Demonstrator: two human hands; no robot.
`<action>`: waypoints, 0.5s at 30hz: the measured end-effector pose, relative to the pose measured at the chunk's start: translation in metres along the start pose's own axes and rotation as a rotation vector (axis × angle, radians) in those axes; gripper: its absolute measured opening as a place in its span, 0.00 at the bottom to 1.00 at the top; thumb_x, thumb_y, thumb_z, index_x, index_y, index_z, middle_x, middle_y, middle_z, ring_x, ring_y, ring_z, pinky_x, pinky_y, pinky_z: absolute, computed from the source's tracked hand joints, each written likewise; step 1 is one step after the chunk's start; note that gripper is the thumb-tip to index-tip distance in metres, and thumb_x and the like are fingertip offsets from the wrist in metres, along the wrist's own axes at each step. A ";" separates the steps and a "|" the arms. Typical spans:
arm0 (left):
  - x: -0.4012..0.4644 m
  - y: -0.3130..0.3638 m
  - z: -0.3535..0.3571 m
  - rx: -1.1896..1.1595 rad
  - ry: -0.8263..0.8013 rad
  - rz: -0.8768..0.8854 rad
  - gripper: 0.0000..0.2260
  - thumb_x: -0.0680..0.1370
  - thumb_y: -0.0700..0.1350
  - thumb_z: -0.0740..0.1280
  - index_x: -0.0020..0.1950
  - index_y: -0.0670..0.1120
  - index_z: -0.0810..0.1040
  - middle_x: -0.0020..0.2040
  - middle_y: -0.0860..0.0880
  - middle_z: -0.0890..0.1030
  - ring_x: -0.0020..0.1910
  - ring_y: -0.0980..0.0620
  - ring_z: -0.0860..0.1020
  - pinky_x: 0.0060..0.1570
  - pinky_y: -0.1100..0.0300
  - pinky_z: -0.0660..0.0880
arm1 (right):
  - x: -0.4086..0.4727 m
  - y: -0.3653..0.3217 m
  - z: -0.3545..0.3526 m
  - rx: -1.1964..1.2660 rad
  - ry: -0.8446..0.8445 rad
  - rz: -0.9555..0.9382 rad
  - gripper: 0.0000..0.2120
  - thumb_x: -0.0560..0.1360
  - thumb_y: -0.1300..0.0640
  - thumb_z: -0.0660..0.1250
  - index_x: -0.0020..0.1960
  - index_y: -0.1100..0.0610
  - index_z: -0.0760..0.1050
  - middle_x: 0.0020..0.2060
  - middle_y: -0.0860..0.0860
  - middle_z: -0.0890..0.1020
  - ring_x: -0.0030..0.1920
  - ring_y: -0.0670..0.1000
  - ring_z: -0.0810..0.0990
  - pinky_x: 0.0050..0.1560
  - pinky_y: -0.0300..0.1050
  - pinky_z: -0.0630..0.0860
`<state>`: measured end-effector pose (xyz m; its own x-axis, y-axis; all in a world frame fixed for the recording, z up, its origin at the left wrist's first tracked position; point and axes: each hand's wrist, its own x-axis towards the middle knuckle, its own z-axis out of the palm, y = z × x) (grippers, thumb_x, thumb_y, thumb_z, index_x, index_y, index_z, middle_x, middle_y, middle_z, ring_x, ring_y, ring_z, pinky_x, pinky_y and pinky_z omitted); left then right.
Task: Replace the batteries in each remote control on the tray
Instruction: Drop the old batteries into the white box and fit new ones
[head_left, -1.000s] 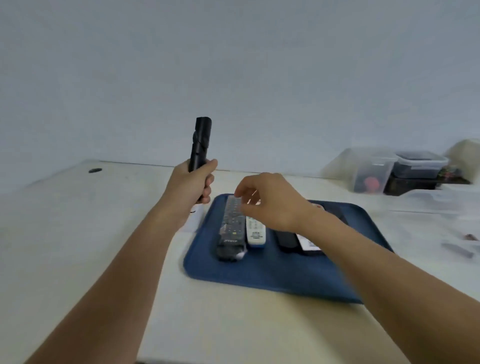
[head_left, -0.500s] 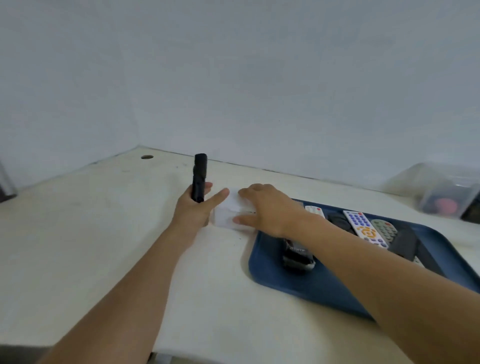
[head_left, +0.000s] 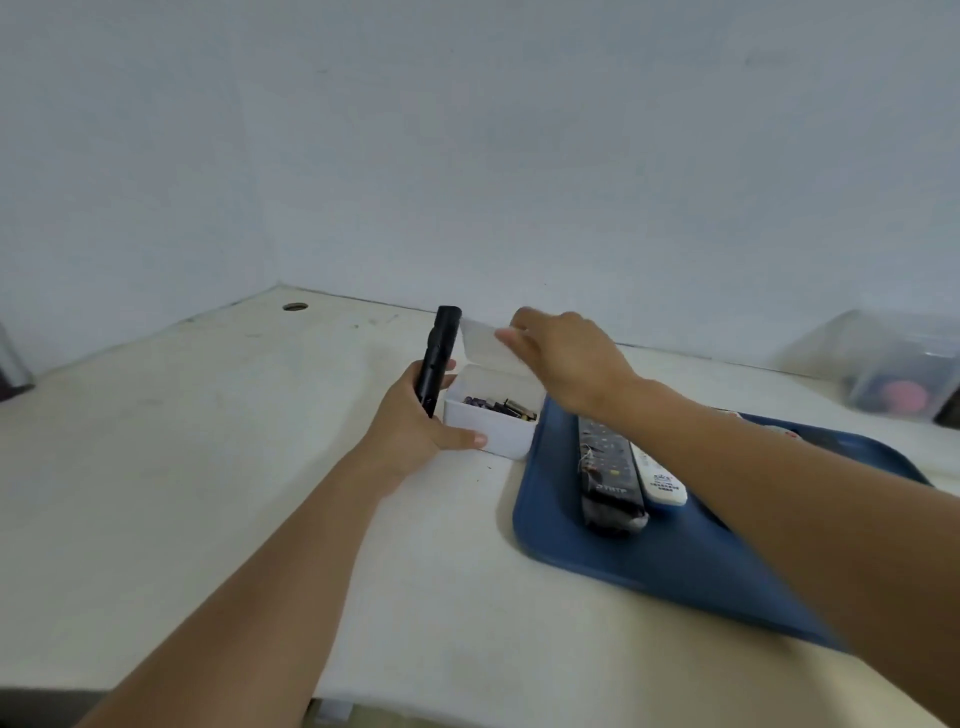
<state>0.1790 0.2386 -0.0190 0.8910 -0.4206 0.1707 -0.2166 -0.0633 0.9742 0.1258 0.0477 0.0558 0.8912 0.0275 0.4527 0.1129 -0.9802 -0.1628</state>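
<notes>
My left hand (head_left: 410, 422) grips a slim black remote (head_left: 439, 353) upright, and its thumb rests against the front wall of a small white box (head_left: 493, 434). Several batteries (head_left: 501, 407) lie inside the box. My right hand (head_left: 566, 358) holds the box's white lid (head_left: 485, 345) tilted up above it. Just right of the box lies a blue tray (head_left: 675, 556). On it rest a long black remote (head_left: 608, 473) and a white remote (head_left: 660, 480); my right forearm hides the other remotes.
A clear plastic container (head_left: 904, 369) with a red object inside stands at the back right against the wall. A cable hole (head_left: 295, 307) is in the table's far left corner. The table's front edge runs close below my arms.
The right hand has lifted the lid off the white box, showing the batteries inside. The left hand with the black remote has moved against the box. The view has swung left.
</notes>
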 end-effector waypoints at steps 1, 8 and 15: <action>-0.001 0.003 0.001 0.006 0.022 -0.026 0.33 0.64 0.40 0.84 0.65 0.51 0.74 0.59 0.58 0.78 0.48 0.60 0.78 0.40 0.68 0.74 | 0.004 0.003 -0.002 0.136 0.057 0.084 0.18 0.80 0.39 0.59 0.48 0.55 0.70 0.35 0.50 0.77 0.35 0.53 0.75 0.36 0.50 0.72; 0.004 0.007 0.001 -0.183 0.071 -0.146 0.11 0.78 0.36 0.67 0.56 0.48 0.82 0.39 0.48 0.72 0.26 0.53 0.61 0.26 0.62 0.60 | 0.000 0.007 -0.003 0.416 0.354 0.386 0.20 0.72 0.47 0.74 0.35 0.58 0.69 0.29 0.49 0.73 0.29 0.47 0.70 0.33 0.43 0.66; -0.004 0.008 -0.001 -0.223 -0.027 -0.049 0.33 0.75 0.25 0.60 0.68 0.59 0.77 0.63 0.68 0.79 0.28 0.53 0.59 0.27 0.62 0.57 | -0.021 -0.002 -0.003 0.391 -0.026 0.130 0.16 0.71 0.69 0.68 0.56 0.57 0.82 0.43 0.49 0.85 0.42 0.47 0.81 0.44 0.33 0.76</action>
<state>0.1742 0.2410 -0.0118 0.8868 -0.4458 0.1216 -0.0772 0.1166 0.9902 0.1054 0.0485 0.0489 0.9195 -0.0820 0.3844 0.1521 -0.8276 -0.5404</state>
